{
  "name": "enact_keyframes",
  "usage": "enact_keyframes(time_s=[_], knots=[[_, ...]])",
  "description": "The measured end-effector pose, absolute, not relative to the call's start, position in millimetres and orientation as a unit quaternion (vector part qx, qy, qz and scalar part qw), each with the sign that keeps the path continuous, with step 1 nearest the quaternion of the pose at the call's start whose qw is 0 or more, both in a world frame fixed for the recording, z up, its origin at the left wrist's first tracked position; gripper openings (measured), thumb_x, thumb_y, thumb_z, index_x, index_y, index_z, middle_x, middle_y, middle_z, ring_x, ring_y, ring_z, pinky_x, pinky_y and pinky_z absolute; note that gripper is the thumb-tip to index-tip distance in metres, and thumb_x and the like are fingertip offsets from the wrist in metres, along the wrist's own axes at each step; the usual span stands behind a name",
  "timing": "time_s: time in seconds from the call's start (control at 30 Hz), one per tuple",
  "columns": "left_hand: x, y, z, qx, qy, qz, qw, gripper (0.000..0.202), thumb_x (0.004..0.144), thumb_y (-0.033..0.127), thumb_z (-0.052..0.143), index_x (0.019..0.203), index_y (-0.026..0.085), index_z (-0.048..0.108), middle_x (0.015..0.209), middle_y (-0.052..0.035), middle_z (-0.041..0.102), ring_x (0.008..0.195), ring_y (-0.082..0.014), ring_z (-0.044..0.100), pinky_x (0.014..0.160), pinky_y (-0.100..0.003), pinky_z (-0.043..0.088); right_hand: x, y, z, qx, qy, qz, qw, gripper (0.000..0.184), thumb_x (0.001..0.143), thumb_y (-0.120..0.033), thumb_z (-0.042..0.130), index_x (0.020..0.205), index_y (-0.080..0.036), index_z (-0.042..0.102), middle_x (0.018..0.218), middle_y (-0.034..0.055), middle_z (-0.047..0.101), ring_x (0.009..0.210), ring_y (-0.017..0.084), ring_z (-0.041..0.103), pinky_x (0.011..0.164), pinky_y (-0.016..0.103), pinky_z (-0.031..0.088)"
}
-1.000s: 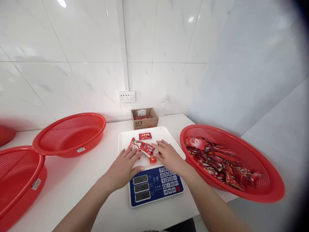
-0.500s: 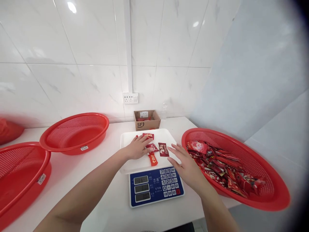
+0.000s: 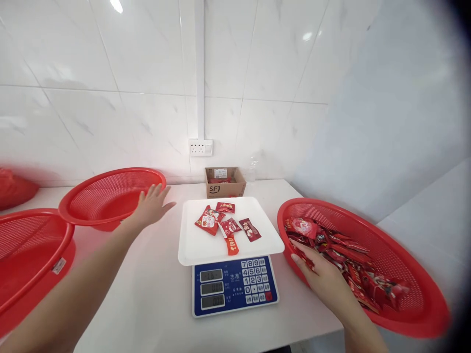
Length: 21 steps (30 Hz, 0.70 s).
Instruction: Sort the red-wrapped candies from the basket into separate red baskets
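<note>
My left hand (image 3: pixel 152 207) hovers with fingers spread at the right rim of the far red basket (image 3: pixel 110 177), holding nothing. At the left side of the right red basket (image 3: pixel 412 274), my right hand (image 3: pixel 318 269) has thumb and fingers closed around a red snack packet (image 3: pixel 304 256), partly hidden by the hand. More red packets (image 3: pixel 353 250) are heaped in that basket. Between my hands stands a digital scale (image 3: pixel 235 284) with a white tray (image 3: pixel 191 247). Several red snack packets (image 3: pixel 230 227) lie loosely on the tray, one dark red packet (image 3: pixel 249 230) at their right.
Behind the tray is a small cardboard box (image 3: pixel 231 190) with red contents, a clear bottle (image 3: pixel 252 169) beside it. Another red basket (image 3: pixel 68 245) stands at the near left, a red bag (image 3: pixel 16 189) at the far left. A socket (image 3: pixel 200 147) is on the tiled wall.
My left hand has moved left from above the tray to the far basket. My right hand has moved right into the basket of packets and closed on one. The tray's packets are uncovered.
</note>
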<state>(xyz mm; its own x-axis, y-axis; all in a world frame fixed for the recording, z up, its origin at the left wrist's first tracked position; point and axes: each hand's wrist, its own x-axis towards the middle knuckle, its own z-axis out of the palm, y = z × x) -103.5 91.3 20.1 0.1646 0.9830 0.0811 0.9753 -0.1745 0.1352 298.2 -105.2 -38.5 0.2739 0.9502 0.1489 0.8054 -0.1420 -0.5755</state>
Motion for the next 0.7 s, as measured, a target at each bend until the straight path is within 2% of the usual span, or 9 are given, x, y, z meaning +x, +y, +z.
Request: enact_keyframes(time_s=[0.07,0.1,0.17,0.23,0.3,0.37,0.5,0.63,0.7], knots=[[-130,98,16,0.719,0.693,0.052,0.016,0.069,0.089,0.05,0.031,0.145,0.011,0.022,0.153,-0.0211,0.015,0.141,-0.0378,0.001,0.106,-0.064,0.003,300,-103,-43,-0.746,-0.595,0.119,0.274,0.052,0.084,-0.05,0.039,0.123,-0.019,0.056,0.13,0.0079,0.057,0.12,0.025,0.052,0.102,0.041,0.041],[-141,98,15,0.704,0.709,0.04,0.021,0.069,0.088,0.051,0.032,0.144,0.011,0.025,0.15,-0.0226,0.023,0.14,-0.0396,0.007,0.104,-0.066,0.004,301,-102,-47,-0.747,-0.598,0.112,0.268,0.052,0.085,-0.05,0.039,0.123,-0.02,0.056,0.13,0.0078,0.057,0.12,0.025,0.052,0.102,0.042,0.041],[-153,97,12,0.697,0.715,0.022,0.049,0.067,0.087,0.053,0.032,0.14,0.012,0.033,0.139,-0.024,0.043,0.134,-0.0423,0.028,0.102,-0.067,0.012,304,-100,-54,-0.751,-0.601,0.096,0.256,0.051,0.085,-0.05,0.04,0.123,-0.021,0.056,0.13,0.0071,0.056,0.121,0.026,0.051,0.1,0.043,0.042],[-155,92,9,0.708,0.701,0.013,0.08,0.064,0.086,0.056,0.031,0.134,0.015,0.042,0.125,-0.0201,0.058,0.121,-0.0396,0.047,0.101,-0.064,0.021,307,-99,-59,-0.754,-0.602,0.08,0.249,0.049,0.085,-0.05,0.041,0.124,-0.024,0.056,0.13,0.0063,0.057,0.121,0.027,0.051,0.097,0.044,0.045],[-150,86,6,0.728,0.678,0.017,0.099,0.062,0.086,0.058,0.031,0.131,0.017,0.044,0.118,-0.0156,0.064,0.113,-0.0353,0.055,0.103,-0.059,0.023,308,-98,-62,-0.757,-0.602,0.074,0.244,0.05,0.085,-0.051,0.042,0.124,-0.025,0.056,0.129,0.0059,0.057,0.119,0.027,0.052,0.094,0.044,0.047],[-141,82,4,0.745,0.658,0.03,0.106,0.063,0.086,0.058,0.031,0.132,0.018,0.042,0.116,-0.0139,0.065,0.11,-0.0336,0.057,0.104,-0.056,0.024,309,-98,-62,-0.758,-0.602,0.075,0.24,0.051,0.085,-0.051,0.041,0.126,-0.025,0.055,0.13,0.0056,0.057,0.119,0.027,0.053,0.093,0.044,0.048],[-121,76,6,0.766,0.628,0.067,0.12,0.06,0.088,0.056,0.028,0.133,0.018,0.041,0.121,-0.0148,0.061,0.109,-0.0328,0.058,0.092,-0.046,0.041,307,-100,-59,-0.761,-0.6,0.078,0.234,0.052,0.085,-0.052,0.04,0.128,-0.026,0.054,0.131,0.0053,0.056,0.12,0.027,0.052,0.093,0.043,0.048],[-88,64,17,0.803,0.572,0.12,0.123,0.054,0.091,0.048,0.027,0.133,0.018,0.041,0.14,-0.0121,0.046,0.128,-0.0281,0.042,0.102,-0.041,0.036,306,-101,-57,-0.769,-0.592,0.078,0.229,0.051,0.085,-0.052,0.041,0.127,-0.026,0.055,0.129,0.0054,0.057,0.118,0.027,0.053,0.091,0.043,0.049],[-67,55,23,0.83,0.525,0.124,0.141,0.054,0.091,0.05,0.031,0.135,0.021,0.04,0.141,-0.0076,0.045,0.129,-0.0238,0.041,0.104,-0.036,0.035,305,-101,-56,-0.771,-0.59,0.08,0.225,0.052,0.085,-0.052,0.041,0.127,-0.026,0.055,0.13,0.0052,0.057,0.119,0.027,0.053,0.091,0.043,0.049]])
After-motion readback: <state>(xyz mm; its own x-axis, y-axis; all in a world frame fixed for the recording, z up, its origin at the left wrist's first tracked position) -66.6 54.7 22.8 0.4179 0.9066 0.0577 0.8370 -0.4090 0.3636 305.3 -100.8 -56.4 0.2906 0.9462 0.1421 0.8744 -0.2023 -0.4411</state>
